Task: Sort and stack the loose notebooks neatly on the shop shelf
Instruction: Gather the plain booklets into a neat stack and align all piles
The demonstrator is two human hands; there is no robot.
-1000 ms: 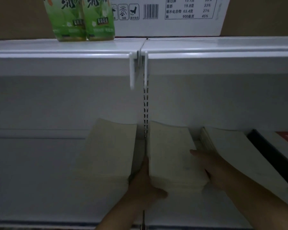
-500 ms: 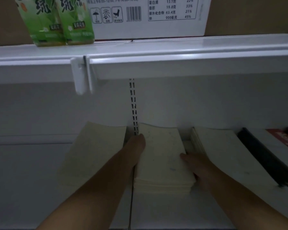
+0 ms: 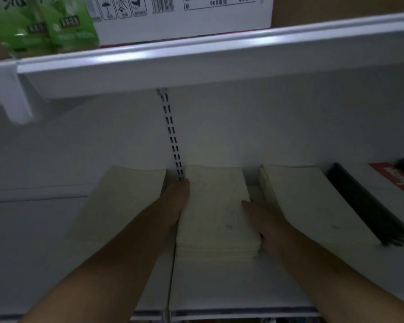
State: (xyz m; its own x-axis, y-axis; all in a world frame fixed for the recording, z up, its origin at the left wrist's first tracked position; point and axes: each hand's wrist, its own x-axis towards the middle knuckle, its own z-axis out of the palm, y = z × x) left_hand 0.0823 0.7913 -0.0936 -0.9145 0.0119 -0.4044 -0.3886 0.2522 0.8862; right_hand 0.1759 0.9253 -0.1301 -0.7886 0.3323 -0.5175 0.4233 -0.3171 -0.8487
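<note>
Cream-coloured notebooks form the middle stack (image 3: 217,213), which lies flat on the lower shelf (image 3: 219,283) at the centre of the view, its far edge close to the back panel.

Hands: apart, one on each side of that stack. The left hand (image 3: 173,203) lies at its 9 o'clock side, fingers straight and flat against the edge, fingertips reaching the far corner. The right hand (image 3: 264,220) is at its 3 o'clock side. One digit lies straight along the top right edge; the rest go down into the gap and are hidden, so whether they curl cannot be told.

Surroundings:
- At 9 o'clock, just beside the left hand, a second cream stack (image 3: 124,206) lies angled, near corner swung out to 8 o'clock.
- At 3 o'clock, a third pale stack (image 3: 308,206) lies close against the right hand, leaving only a narrow gap.
- Beyond it, towards 2 o'clock, is a row of black-spined books (image 3: 364,206), and past these a red-printed cover (image 3: 397,178). Its lettering is blurred.
- At 12 o'clock, a slotted upright (image 3: 172,136) runs up the back panel, its foot just behind the left fingertips.
- Overhead, the upper shelf (image 3: 196,59) spans the view, with a white bracket (image 3: 9,94) hanging at 10 o'clock.
- On it stand green cartons (image 3: 44,26) at 11 o'clock and a white printed box (image 3: 184,17) at 12 o'clock.
</note>
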